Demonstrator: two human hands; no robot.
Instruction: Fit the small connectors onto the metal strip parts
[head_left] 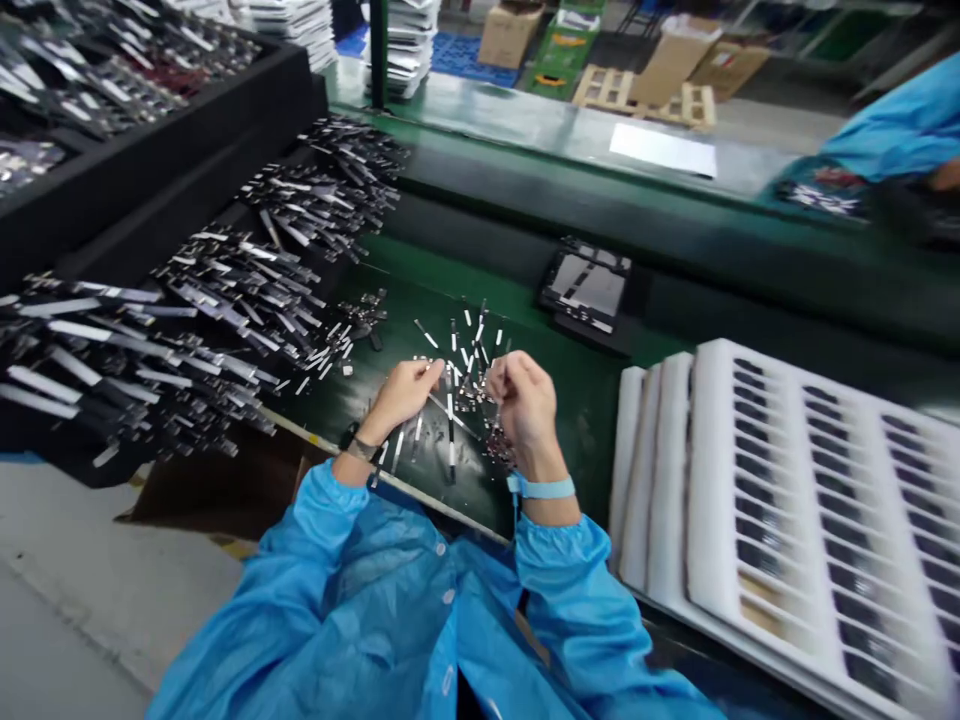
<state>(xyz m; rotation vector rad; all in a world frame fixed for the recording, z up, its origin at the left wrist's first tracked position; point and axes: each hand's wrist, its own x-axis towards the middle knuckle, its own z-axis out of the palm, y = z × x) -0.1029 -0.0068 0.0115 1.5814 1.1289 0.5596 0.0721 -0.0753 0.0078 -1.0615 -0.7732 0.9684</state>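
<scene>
My left hand is closed in a pinch, thumb against fingers, over the green work surface. Thin strips lie right at its fingertips, and whether one is between them I cannot make out. My right hand is also closed, fingers curled together; anything inside is hidden. Between and below the hands is a loose scatter of slim white-and-black strips, like flex cables, with small metal ends. Dark reddish small parts lie just under the right hand.
Several heaps of similar strips line the left, beside a black bin. White foam trays with dark parts stand at right. A black device with grey panels lies at the back. Across the ledge shows another person's blue sleeve.
</scene>
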